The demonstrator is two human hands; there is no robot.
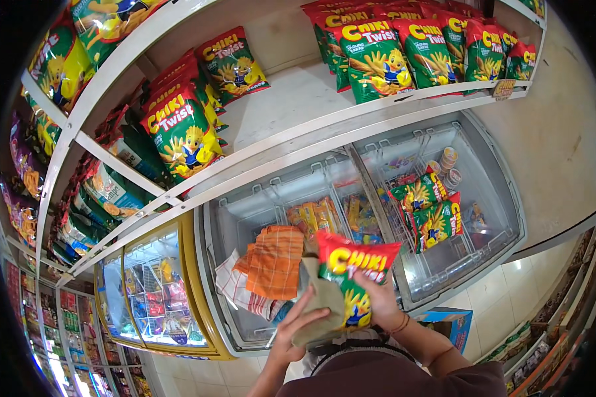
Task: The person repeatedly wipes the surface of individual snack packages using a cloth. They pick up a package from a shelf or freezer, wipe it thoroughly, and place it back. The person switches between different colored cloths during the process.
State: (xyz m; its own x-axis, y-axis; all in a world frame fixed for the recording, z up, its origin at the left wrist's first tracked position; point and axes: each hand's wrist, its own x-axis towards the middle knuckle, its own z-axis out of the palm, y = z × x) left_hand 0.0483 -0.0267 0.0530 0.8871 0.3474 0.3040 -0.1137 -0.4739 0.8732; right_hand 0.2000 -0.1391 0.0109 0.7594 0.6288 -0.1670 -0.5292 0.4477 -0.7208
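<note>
My right hand (377, 297) grips the right side of a red and green Chiki Twist snack bag (355, 283) in front of my body. My left hand (298, 322) holds a greyish-green cloth (320, 307) against the bag's left side. Just beyond lie an orange checked cloth (278, 260) and a white cloth with red stripes (233, 278) on the freezer's glass top. Two more Chiki Twist bags (437, 226) rest on the glass farther right. Above the freezer, a white metal shelf (288, 97) bears upright bags of the same kind at its left and right ends.
A grey chest freezer (514, 198) with wire baskets spans the area before me, and a yellow-framed freezer (193, 297) adjoins it at left. The shelf's front rail (298, 134) crosses above. A blue cardboard box (457, 322) stands at lower right, near stocked shelves.
</note>
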